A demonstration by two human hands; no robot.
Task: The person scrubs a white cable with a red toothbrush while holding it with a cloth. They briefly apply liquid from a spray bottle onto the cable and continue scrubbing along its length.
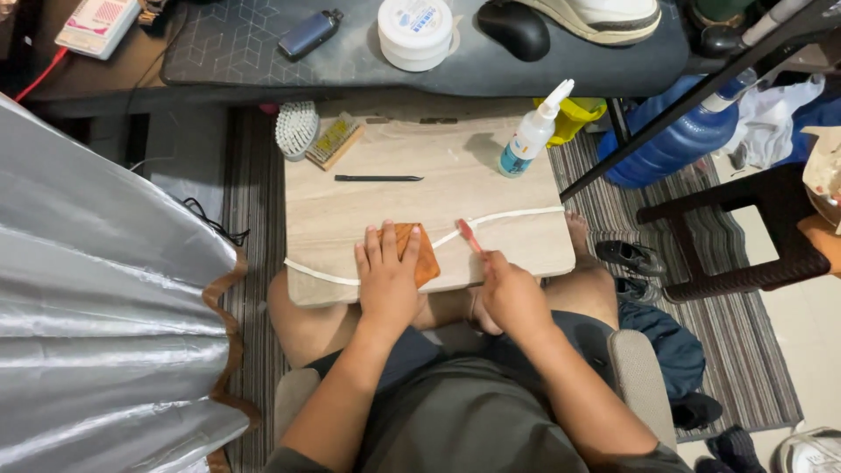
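Observation:
A light wooden board (420, 188) rests across my lap. My left hand (387, 276) lies flat on an orange-brown pad (425, 254) near the board's front edge and presses it down. A long white lace (517, 213) runs across the board and passes under the pad. My right hand (510, 293) grips a small red-handled brush (469, 235), whose head touches the lace just right of the pad.
On the board's far side lie a white bristle brush (296, 130), a wooden-backed brush (334, 142), a thin black tool (378, 179) and a squeeze bottle (530, 136). A desk edge lies beyond. A silver reflector (96, 298) stands left, a dark stool (753, 236) right.

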